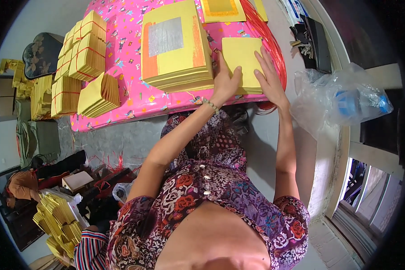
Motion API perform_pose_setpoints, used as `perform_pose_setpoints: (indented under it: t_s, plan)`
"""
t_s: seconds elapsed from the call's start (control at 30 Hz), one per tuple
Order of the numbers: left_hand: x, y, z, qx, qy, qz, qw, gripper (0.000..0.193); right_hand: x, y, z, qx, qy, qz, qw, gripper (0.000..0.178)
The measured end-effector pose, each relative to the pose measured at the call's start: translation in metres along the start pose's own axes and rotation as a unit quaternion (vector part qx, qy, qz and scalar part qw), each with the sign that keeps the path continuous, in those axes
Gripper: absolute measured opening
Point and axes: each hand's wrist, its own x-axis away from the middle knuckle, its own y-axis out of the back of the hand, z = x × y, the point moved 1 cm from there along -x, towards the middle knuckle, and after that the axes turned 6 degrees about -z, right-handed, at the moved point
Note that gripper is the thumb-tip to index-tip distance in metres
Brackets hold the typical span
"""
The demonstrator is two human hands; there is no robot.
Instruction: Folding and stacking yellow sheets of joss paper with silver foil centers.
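Note:
A low stack of plain yellow paper sheets point(242, 54) lies near the front edge of the pink table. My left hand point(226, 80) is at the stack's left side, fingers stretched out and thumb resting at its edge. Over its right edge lies my right hand point(271, 81), also with fingers extended; neither hand is closed round anything. Just left of my left hand stands a thick pile of yellow joss paper point(177, 54), its top sheet bearing a silver square and orange strips. The underside of the small stack is hidden.
Yellow paper bundles tied with red string point(89, 49) stand at the table's left, beside a fanned, loose bundle point(101, 96). Red plastic strands point(274, 45) hang along the right edge. A clear plastic bag point(319, 96) with blue-marked contents sits at right. More yellow paper point(58, 220) lies lower left.

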Motion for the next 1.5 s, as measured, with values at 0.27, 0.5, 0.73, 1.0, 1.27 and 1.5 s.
perform_pose_setpoints:
  t_s: [0.27,0.5,0.73,1.0,1.27,1.5]
  plan:
    - [0.006,-0.005,0.004,0.017,-0.090,-0.014,0.996,0.081,0.014,-0.009,-0.014,-0.009,-0.008,0.025,1.000,0.056]
    - [0.003,-0.011,0.018,0.010,-0.143,-0.052,0.988,0.082,0.015,-0.011,-0.020,-0.060,-0.034,0.029,0.997,0.057]
    - [-0.005,-0.007,0.017,0.206,0.047,0.012,0.977,0.086,0.006,-0.009,-0.012,-0.098,-0.030,0.021,0.995,0.061]
    - [-0.003,0.002,0.004,0.249,0.103,0.066,0.961,0.080,0.036,-0.032,-0.019,-0.449,-0.256,-0.101,0.850,0.066]
    - [-0.005,0.001,0.011,0.173,0.096,0.040,0.979,0.088,0.035,-0.034,0.000,-0.472,-0.228,-0.059,0.850,0.075]
    - [0.010,0.009,-0.002,0.134,0.065,-0.019,0.989,0.095,0.044,-0.027,-0.002,-0.358,-0.231,-0.135,0.895,0.064]
